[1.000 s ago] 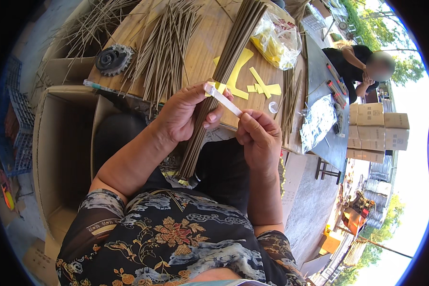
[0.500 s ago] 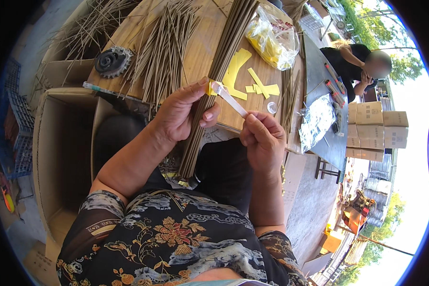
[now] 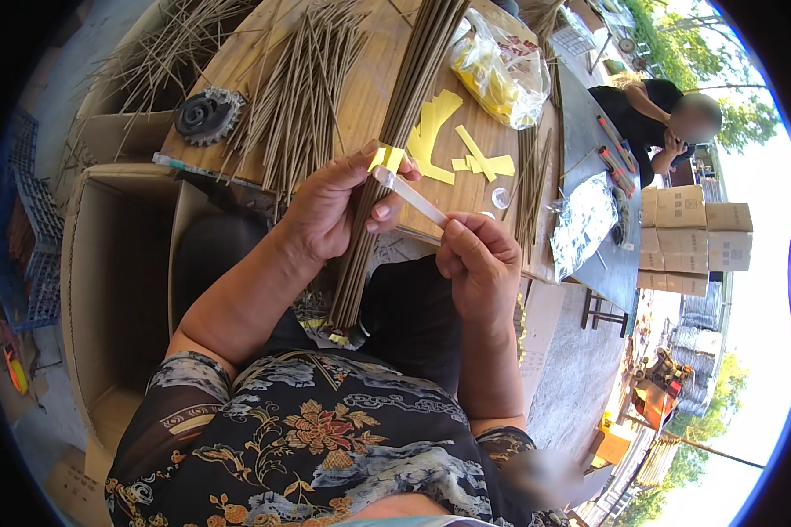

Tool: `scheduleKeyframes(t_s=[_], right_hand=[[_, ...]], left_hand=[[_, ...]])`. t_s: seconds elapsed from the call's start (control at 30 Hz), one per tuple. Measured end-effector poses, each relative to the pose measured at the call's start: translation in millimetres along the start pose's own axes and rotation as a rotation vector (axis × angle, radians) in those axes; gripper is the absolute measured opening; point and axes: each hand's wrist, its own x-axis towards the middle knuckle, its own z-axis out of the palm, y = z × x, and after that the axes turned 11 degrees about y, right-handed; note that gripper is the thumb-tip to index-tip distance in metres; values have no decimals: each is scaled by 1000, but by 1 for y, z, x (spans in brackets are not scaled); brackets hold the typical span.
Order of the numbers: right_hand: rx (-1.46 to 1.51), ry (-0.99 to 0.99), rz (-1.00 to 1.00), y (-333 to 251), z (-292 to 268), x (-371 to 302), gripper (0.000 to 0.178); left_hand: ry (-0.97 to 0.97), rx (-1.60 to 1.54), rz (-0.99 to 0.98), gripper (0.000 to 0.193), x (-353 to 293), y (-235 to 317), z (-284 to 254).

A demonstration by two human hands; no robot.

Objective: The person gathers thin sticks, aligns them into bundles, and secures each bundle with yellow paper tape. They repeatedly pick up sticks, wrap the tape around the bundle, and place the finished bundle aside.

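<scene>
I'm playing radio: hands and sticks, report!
Left fingers hold stick bundle. Right fingers pinch pale strip. Yellow pieces nearby, seemingly not in the way.

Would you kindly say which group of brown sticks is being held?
The bundle in the left hand, yellow strip on it; others, like the loose pile, lie unheld.

Daylight (image 3: 756, 167) glares at right, beyond a wooden table (image 3: 373, 79) and grey floor (image 3: 567, 386).

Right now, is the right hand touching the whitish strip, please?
Touching. The head view shows the right hand pinching the lower end of the whitish strip, with no gap visible.
</scene>
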Motion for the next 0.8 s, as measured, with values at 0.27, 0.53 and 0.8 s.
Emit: scheduleKeyframes(t_s=[0.27,0.53,0.8], right_hand=[[-47,13,0,-3,0,-4,13],[-101,17,-31,-4,-6,-9,13],[-663,590,-541,42,-94,26,21]], left_hand=[[33,31,16,39,-1,0,0],[21,57,8,37,0,-3,-1],[140,251,116,33,4,-7,-1]])
